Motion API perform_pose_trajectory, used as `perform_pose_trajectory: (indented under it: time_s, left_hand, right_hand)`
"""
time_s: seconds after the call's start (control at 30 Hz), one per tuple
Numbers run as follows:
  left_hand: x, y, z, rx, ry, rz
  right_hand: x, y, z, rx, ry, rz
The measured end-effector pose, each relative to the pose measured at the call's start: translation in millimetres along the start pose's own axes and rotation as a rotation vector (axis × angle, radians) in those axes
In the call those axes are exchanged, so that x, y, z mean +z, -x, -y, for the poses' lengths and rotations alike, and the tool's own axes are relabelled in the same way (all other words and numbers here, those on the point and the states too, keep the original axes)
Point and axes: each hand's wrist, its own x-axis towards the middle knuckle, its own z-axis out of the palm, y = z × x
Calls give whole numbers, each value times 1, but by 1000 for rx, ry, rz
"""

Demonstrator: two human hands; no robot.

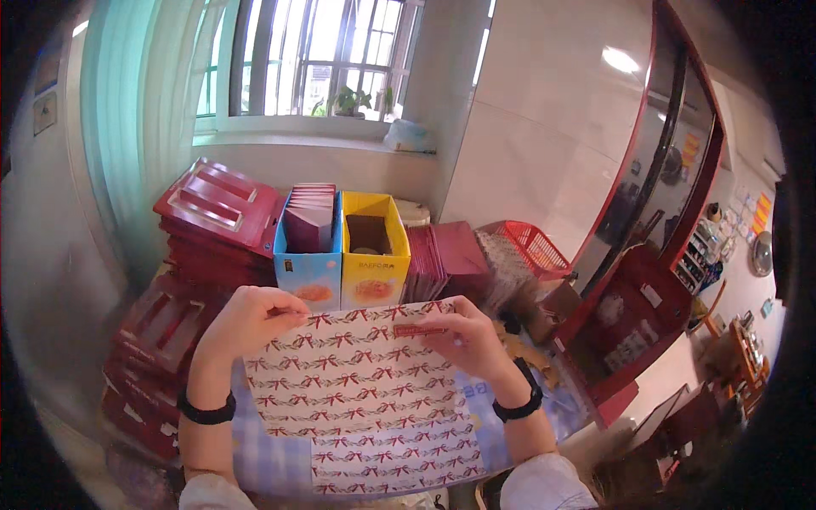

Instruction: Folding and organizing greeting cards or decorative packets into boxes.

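The patterned sheet [348, 365] is located between the two hands, in front of the boxes and above the counter [280, 463]. Left hand [246, 327]: fingertips pinched narrow at the upper left corner of the sheet. Right hand [476, 340]: thumb and fingers closed on the upper right part, beside a small red label [419, 330]. Whether the label is attached or loose cannot be determined. A second sheet [399, 463] of matching pattern lies below, partly covered by the first.

Possible faults:
1. Creasing or tearing at the upper corners, if the hands pull unevenly.
2. Slipping at the left corner, because only the fingertips grip it.
3. Dragging of the second sheet, if the lower edge of the first catches it.
4. Knocking of the boxes, because the upper edge of the sheet is close to their fronts.

Containers:
- Blue box [308, 270]: holds a row of dark red cards [310, 221], upright and rising above the rim.
- Yellow box [374, 270]: open at the top, touching the blue box; brown inside, contents unclear.
- Red basket [535, 246]: tilted, behind the stacked goods at right; contents not distinguishable.
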Motion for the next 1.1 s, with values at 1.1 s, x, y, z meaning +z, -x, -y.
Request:
perform_pose_trajectory:
  time_s: [1.1]
  left_hand:
    - [28, -4, -8, 163, 102, -162]
  right_hand:
    - [19, 14, 31, -102, 481, -216]
